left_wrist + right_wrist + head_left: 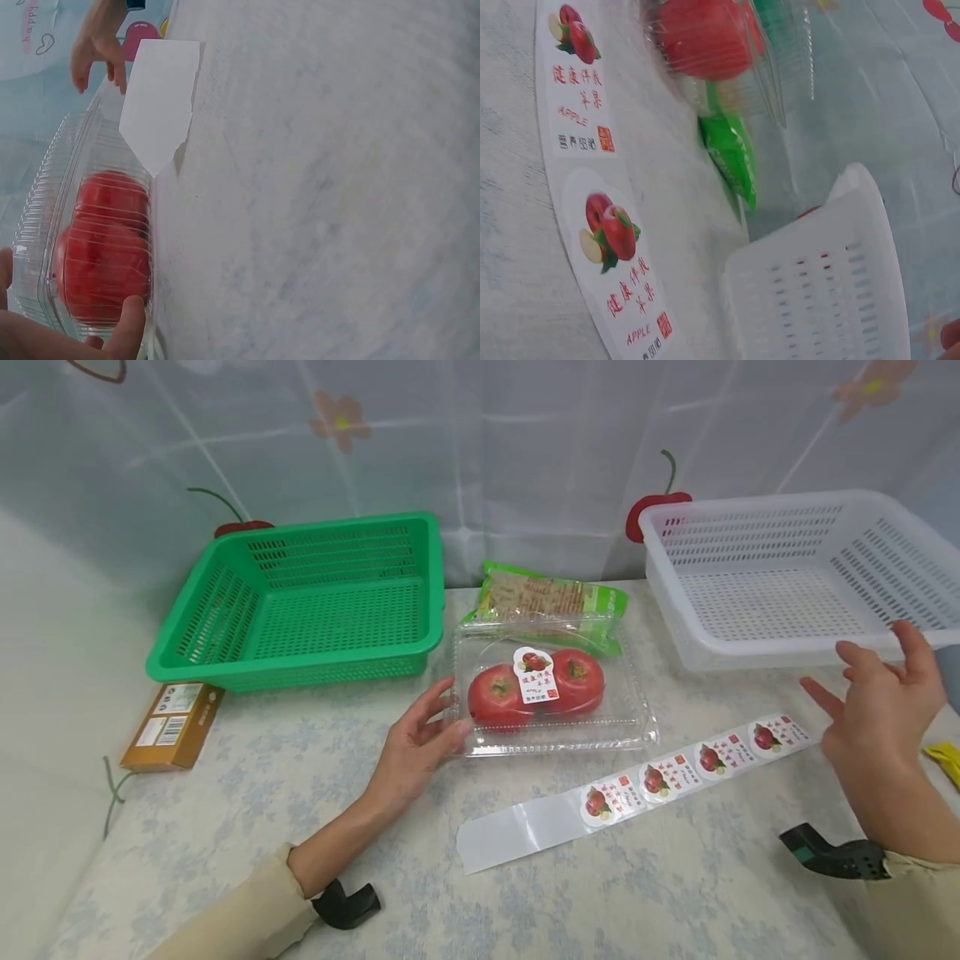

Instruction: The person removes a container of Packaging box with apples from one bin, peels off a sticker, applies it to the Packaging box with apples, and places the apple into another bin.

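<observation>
A clear plastic clamshell box (pixel 630 710) holds two red apples (pixel 497 695), with an apple-printed sticker (pixel 536 675) on its lid. My left hand (pixel 412 743) holds the box at its left end, thumb at the front corner and fingers along the side. In the left wrist view, the thumb (pixel 129 326) lies against the box beside the fruit. My right hand (pixel 877 702) is raised near the front of the white basket with its fingers spread, holding nothing. Between the hands lies a strip of apple stickers (pixel 525 828), its left end bare backing.
A green basket (pixel 330 664) stands at the back left and a white basket (pixel 787 652) at the back right. Behind the box lies a green-edged food packet (pixel 555 597). An orange-brown carton (pixel 171 727) sits by the green basket; a yellow wrapper (pixel 947 762) lies at the right edge.
</observation>
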`<state>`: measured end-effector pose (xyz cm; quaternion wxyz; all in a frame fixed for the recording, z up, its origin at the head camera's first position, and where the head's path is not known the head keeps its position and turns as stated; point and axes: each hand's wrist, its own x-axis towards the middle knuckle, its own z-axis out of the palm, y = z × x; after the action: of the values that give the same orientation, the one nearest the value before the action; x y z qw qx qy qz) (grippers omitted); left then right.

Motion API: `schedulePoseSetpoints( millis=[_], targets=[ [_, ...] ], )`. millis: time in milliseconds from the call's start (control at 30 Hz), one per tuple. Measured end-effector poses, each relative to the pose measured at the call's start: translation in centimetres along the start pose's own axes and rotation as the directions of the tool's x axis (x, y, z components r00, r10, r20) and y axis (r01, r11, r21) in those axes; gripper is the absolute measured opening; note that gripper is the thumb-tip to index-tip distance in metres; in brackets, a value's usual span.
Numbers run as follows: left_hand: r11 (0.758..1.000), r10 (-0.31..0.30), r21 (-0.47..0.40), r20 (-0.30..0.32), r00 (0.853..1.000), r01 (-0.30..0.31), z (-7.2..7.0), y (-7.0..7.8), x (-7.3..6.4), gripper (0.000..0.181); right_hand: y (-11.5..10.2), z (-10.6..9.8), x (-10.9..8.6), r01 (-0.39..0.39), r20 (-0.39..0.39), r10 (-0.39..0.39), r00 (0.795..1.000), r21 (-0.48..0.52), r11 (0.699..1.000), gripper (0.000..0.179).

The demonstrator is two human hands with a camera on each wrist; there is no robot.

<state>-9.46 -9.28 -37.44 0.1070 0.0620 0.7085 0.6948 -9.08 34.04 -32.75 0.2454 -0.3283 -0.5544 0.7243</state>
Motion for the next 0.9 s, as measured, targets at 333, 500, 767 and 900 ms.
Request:
schedulePoseSetpoints(
  millis=[333, 500, 767, 900],
  targets=[
    [0.999, -0.024, -0.027, 0.014, 1.000, 0.024, -0.1, 0.0, 0.0, 0.065, 0.8, 0.0, 3.6, -0.040, 0.184, 0.045, 0.982, -0.033, 0.999, 0.099],
    [0.999, -0.034, -0.027, 0.031, 0.999, 0.035, -0.3, 0.1, 0.0, 0.066, 1.1, 0.2, 4.0, -0.018, 0.212, 0.012, 0.977, 0.028, 0.999, 0.087],
    [0.997, -0.064, -0.033, 0.022, 0.998, 0.065, -0.5, 0.9, 0.0, 0.072, 1.3, 1.0, 3.6, 0.001, 0.207, -0.017, 0.978, 0.075, 0.997, 0.083],
    [0.980, -0.150, -0.130, 0.015, 0.989, 0.151, -0.2, 1.5, 0.3, 0.080, 1.4, 1.2, 3.3, 0.013, 0.206, -0.025, 0.978, 0.059, 0.998, 0.081]
  ],
)
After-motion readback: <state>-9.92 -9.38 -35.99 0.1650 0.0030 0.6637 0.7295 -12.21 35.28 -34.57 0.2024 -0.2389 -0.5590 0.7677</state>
